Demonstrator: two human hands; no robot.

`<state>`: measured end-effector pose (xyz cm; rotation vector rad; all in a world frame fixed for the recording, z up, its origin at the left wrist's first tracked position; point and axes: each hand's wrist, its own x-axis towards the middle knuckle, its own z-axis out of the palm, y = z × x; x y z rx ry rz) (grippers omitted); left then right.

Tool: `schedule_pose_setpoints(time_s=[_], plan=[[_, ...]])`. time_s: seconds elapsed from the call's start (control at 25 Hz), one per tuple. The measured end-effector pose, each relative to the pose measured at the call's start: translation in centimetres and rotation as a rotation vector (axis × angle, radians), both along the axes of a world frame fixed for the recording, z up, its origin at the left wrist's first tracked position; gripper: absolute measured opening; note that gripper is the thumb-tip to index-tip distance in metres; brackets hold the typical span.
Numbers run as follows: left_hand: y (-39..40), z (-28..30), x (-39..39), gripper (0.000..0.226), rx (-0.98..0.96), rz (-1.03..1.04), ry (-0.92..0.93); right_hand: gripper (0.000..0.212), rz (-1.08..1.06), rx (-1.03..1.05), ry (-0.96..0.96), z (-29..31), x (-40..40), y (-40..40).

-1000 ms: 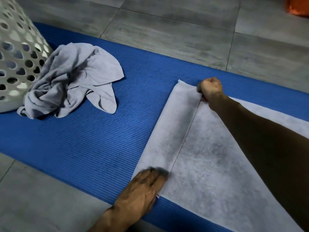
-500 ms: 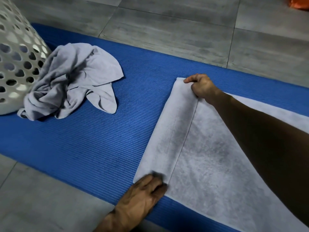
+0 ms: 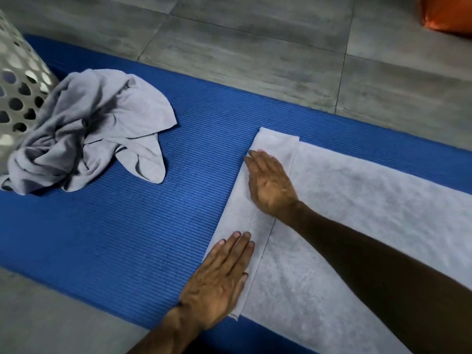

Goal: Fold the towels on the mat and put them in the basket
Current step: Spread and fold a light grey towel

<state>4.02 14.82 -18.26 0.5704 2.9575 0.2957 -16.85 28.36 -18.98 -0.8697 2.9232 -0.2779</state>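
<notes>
early going: white towel (image 3: 357,226) on the mat (image 3: 153,226) has one narrow fold, both hands, left hand (image 3: 217,282) and right hand (image 3: 270,185), pressing it flat, each grip released; beside the basket (image 3: 15,80) a grey towel (image 3: 86,129) lies crumpled.

floor (image 3: 255,47): grey tiles with dark grout lines lying far and near-left | orange object (image 3: 449,14): sitting far right, cut off by frame edge

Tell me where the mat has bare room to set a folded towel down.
One broad bare patch: blue mat between the crumpled grey towel and the white towel's folded edge, reaching the near floor. Crowded: far left, where the heap lies against the basket; right, where the left hand and right hand press the fold.
</notes>
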Motion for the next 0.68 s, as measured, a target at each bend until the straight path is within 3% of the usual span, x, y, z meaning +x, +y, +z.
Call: schedule_pose_setpoints(time_s=[0.2, 0.36, 0.52, 0.6, 0.68], plan=[[-0.1, -0.1, 0.3, 0.060, -0.041, -0.021, 0.006, 0.078, -0.148, 0.088, -0.051, 0.0, -3.8, 0.2], [-0.1, 0.1, 0.2, 0.061, -0.042, -0.016, -0.031, 0.078, -0.150, 0.101, -0.074, 0.3, -4.9, -0.3], [-0.9, 0.4, -0.1, 0.055, 0.091, -0.044, -0.041, 0.085, -0.147, 0.064, -0.072, 1.3, -4.8, -0.4], [-1.1, 1.1, -0.2, 0.051, 0.176, 0.095, -0.048, 0.078, -0.098, 0.118, 0.108, 2.7, -2.8, -1.1], [-1.0, 2.1, -0.4, 0.059, 0.157, 0.376, -0.101, 0.064, -0.105, 0.174, 0.091, 4.2, -0.9, -2.0]])
